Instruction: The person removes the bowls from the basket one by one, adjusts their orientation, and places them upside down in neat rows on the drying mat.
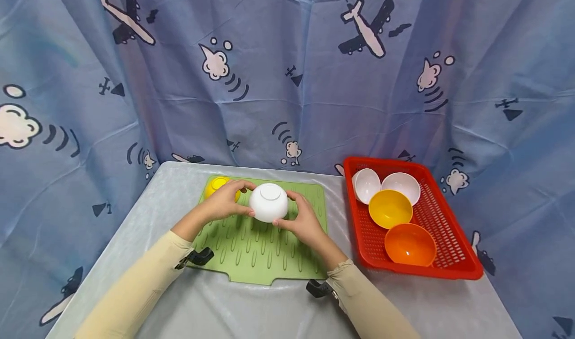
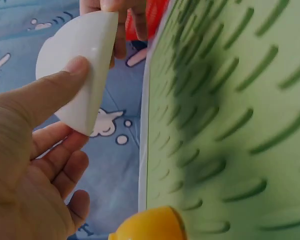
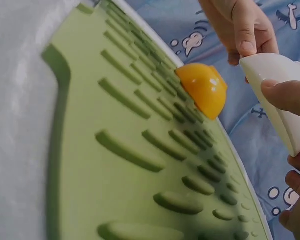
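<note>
A white bowl [image 1: 269, 204] is held upside down above a green drying mat [image 1: 256, 259], its foot ring facing up. My left hand [image 1: 226, 200] grips its left side, the thumb [image 2: 65, 82] lying on the outer wall and fingers at the rim. On the opposite side my right hand [image 1: 305, 220] pinches the rim between thumb and fingers. Both wrist views show a gap between the bowl and the ridged mat. A yellow bowl [image 1: 218, 182] rests upside down at the mat's back left corner, partly hidden behind my left hand.
To the right stands a red plastic basket [image 1: 455, 273]. Inside are two white bowls [image 1: 367, 185], a yellow bowl [image 1: 390, 209] and an orange bowl [image 1: 410, 245]. A pale cloth [image 1: 202, 304] covers the table, and a blue patterned curtain [image 1: 269, 79] hangs behind it.
</note>
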Demonstrator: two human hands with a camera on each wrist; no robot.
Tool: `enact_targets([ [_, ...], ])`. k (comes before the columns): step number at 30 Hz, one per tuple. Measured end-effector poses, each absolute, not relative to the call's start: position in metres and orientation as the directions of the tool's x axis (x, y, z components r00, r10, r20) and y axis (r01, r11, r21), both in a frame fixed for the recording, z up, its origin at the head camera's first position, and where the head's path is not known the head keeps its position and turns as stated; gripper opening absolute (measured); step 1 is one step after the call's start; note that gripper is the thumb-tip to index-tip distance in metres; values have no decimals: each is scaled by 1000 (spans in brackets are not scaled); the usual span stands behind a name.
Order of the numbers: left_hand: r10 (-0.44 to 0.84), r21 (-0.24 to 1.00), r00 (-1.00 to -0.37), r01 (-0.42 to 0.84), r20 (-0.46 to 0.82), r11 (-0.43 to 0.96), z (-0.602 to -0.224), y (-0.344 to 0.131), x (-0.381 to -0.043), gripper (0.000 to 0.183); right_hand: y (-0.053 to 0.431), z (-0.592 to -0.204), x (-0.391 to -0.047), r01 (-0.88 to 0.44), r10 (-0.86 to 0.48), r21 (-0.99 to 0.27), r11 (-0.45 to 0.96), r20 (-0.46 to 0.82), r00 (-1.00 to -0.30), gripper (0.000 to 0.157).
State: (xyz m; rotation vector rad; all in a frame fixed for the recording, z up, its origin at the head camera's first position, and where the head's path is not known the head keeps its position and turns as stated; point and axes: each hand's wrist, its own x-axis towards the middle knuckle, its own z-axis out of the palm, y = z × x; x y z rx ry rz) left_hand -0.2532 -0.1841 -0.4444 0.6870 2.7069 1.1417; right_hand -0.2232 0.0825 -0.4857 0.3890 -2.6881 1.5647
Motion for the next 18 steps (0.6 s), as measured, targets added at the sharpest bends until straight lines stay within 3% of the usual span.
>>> enact_targets([
  [6,462,603,-885,400,57,691,-446,-190,-270,71,73,-492,-243,-249,-232,-820,515,146,-962,91],
  [18,450,580,-892,350,-34,735,-454,-189,-313,71,68,-502,-285,-207,-261,-846,491,84,-962,88],
])
